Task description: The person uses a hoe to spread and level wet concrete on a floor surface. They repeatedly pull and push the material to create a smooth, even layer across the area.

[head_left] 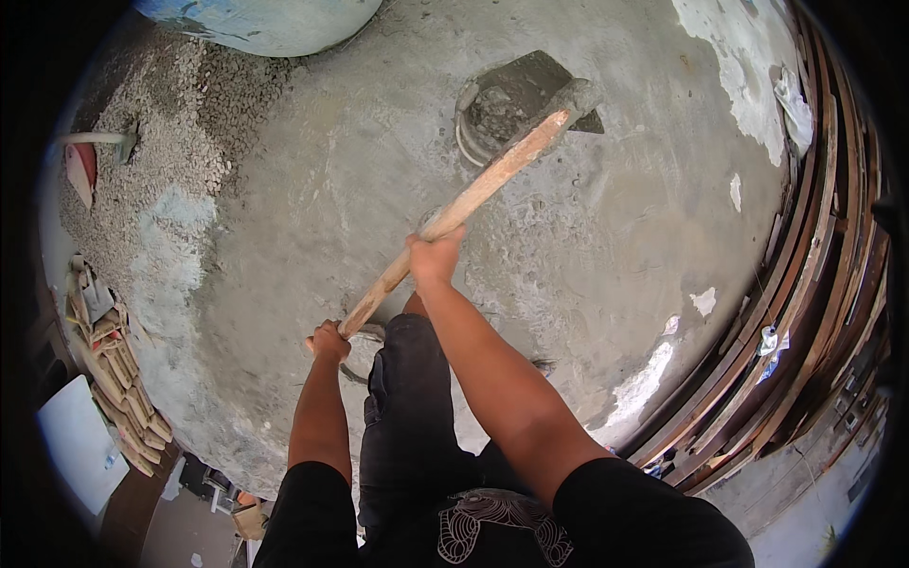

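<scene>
On the grey concrete floor [587,246], the risk is wet cement spilling from the round pan [492,109] if the shovel blade [544,85] levers its rim. The left hand [329,339] is wrapped around the wooden handle [464,204] at its end, the right hand [436,257] clenched midway; blade and pan lie at 1 o'clock beyond both.

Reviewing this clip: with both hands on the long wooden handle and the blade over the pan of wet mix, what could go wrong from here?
1. The shovel blade sits at the rim of the round pan; it may tip the pan or spill mortar.
2. The left hand grips the very end of the wooden handle, the right hand mid-shaft; it could slip.
</scene>
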Motion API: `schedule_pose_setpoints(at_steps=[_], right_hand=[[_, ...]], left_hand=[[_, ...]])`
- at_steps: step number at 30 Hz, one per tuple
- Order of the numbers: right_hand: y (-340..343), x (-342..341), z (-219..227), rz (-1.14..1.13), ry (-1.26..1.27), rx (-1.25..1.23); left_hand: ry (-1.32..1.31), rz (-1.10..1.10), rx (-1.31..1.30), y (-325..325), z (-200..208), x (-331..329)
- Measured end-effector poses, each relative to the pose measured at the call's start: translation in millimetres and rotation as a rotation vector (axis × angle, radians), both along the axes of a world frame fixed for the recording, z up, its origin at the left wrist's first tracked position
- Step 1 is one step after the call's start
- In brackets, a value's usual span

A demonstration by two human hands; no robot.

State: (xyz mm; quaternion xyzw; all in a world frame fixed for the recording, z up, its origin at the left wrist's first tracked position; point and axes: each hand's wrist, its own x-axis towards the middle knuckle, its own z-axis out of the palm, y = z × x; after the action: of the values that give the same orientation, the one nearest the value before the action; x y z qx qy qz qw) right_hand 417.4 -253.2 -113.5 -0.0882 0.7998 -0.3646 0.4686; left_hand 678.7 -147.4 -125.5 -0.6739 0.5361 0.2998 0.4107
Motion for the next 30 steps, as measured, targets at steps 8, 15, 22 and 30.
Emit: schedule_pose_setpoints(at_steps=[8,15,22,30], right_hand=[[52,-148,51,-0.652,-0.711,-0.305],[112,-314,-7,-0.653,-0.409,-0.117],[128,-449,-114,-0.293,-0.151,0.193],[186,-426,-100,-0.192,-0.236,0.291]], left_hand=[[0.950,0.130,-0.035,7,166,-128],[1.052,0.054,0.298,34,131,-287],[1.213,1.151,0.855,78,33,-430],[0.982,1.326,0.963,122,89,-433]])
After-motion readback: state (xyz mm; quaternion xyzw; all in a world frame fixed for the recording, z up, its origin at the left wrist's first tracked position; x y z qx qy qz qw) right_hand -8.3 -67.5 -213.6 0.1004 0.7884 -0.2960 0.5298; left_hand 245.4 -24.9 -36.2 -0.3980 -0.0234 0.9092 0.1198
